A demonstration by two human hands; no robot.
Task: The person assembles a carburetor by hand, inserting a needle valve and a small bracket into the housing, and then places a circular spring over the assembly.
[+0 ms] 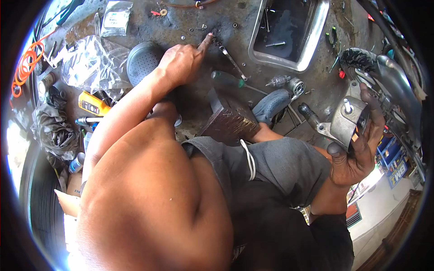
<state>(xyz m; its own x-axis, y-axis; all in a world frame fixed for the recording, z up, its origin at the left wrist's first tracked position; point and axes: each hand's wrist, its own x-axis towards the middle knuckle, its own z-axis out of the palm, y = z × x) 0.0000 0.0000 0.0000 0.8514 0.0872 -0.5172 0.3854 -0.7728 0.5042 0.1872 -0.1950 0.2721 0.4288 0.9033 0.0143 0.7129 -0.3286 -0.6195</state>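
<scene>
We hold the housing (340, 123) up in our right hand (355, 165), its bright stud (347, 106) pointing away, long axis slanting lug (323, 128) to lug, lower left to upper right; dull grey metal. Our left hand (181, 63), well apart, points floorward.

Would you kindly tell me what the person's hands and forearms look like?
Both the left hand and right hand are gloveless, with no watch or bracelet visible. The right fingertips look grimy. No sleeve shows on the left forearm.
</scene>
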